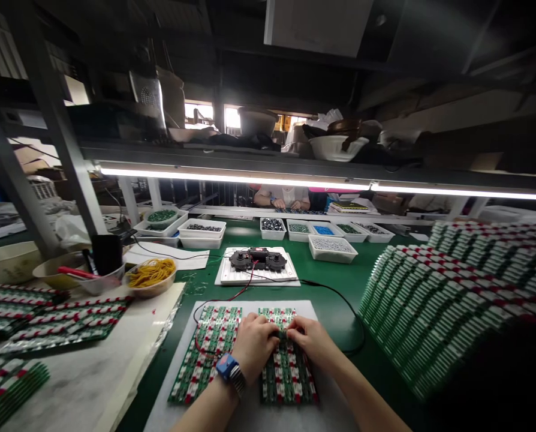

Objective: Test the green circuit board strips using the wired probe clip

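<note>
Two green circuit board panels lie side by side on a pale sheet [245,414], both set with rows of white and red parts. My left hand [255,342], with a blue strap device [226,365] at its wrist, rests between the left panel [205,348] and the right panel [288,378]. Its fingers are curled at the right panel's upper part. My right hand [313,342] is over the same panel, thumb and fingertips pinched close to the left fingertips. Something small and dark shows between the hands; what either one grips is hidden.
Tall stacks of board panels [434,312] stand at the right. A white tray [259,276] holds a black device with wires crossing the green table. Beyond are bins of small parts [333,247]; a bowl of yellow rubber bands [151,275] sits left. Across the bench, another person's hands [290,204] work.
</note>
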Demonstrator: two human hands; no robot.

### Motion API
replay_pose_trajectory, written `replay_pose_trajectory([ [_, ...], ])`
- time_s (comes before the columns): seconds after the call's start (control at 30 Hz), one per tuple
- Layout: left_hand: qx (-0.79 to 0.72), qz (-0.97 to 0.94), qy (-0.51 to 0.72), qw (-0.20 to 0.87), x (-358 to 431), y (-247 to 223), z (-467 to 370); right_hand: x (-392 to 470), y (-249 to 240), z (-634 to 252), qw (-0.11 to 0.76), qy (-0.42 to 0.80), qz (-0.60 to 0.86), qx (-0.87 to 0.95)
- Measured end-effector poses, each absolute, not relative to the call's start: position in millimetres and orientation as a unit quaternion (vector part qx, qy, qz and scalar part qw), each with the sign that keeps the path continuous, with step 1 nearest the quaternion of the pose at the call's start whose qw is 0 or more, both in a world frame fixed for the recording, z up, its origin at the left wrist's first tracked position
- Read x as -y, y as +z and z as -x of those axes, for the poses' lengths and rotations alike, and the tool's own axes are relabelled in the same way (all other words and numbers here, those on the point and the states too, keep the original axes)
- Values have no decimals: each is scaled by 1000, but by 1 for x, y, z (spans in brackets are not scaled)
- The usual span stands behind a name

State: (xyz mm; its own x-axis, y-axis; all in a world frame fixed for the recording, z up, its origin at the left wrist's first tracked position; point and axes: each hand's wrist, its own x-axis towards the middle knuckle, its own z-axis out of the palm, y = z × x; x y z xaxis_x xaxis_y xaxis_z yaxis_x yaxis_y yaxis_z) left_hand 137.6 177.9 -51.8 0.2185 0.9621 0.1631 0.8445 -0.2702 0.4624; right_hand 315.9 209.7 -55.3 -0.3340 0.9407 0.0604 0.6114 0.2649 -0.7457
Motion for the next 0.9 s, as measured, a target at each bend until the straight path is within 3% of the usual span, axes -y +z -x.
replay_pose_trajectory([
  [0.23,-599,-761,210,137,-179,-52,-138,-209,-59,-309,245,249,543,763],
  [0.9,-598,-764,216,108,-182,-62,-139,-207,-58,-300,225,216,575,756],
])
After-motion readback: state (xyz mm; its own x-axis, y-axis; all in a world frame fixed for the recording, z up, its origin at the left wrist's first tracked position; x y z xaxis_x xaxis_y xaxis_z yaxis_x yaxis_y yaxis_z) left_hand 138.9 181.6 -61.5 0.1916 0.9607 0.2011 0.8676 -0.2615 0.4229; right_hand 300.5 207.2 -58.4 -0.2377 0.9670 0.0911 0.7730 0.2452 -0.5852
